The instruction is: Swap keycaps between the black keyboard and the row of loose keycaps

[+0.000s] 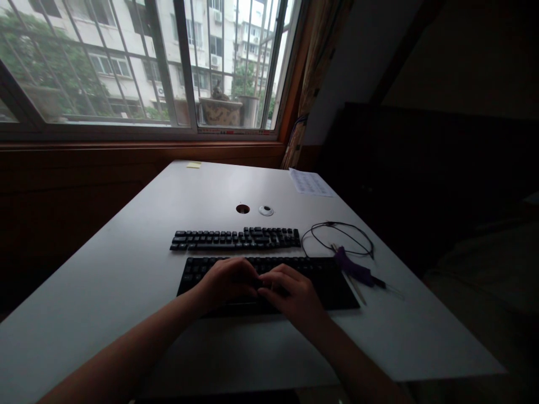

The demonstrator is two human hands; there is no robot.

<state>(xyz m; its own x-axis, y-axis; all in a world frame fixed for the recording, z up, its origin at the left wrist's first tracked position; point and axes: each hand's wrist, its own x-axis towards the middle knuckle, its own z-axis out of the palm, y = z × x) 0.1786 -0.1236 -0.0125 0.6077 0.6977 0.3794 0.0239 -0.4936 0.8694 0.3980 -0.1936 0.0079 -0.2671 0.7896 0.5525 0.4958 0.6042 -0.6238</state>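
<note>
A black keyboard (337, 289) lies flat across the table in front of me, its middle covered by my hands. Over its centre, my left hand (233, 280) is bent with the fingers curled down and the thumb towards them. Facing it, my right hand (290, 286) is closed in a pinch, its fingertips meeting those of the left. Something small and dark may sit between the fingertips, but I cannot make it out. Just behind the keyboard, rows of loose black keycaps (236, 239) are laid out in keyboard order.
Right of the keyboard lie a purple-handled tool (356, 266), a thin rod (357, 290) and a looped black cable (349, 227). Further back are a cable hole (243, 209), a round white cover (265, 210), a printed sheet (310, 182) and a yellow note (193, 165).
</note>
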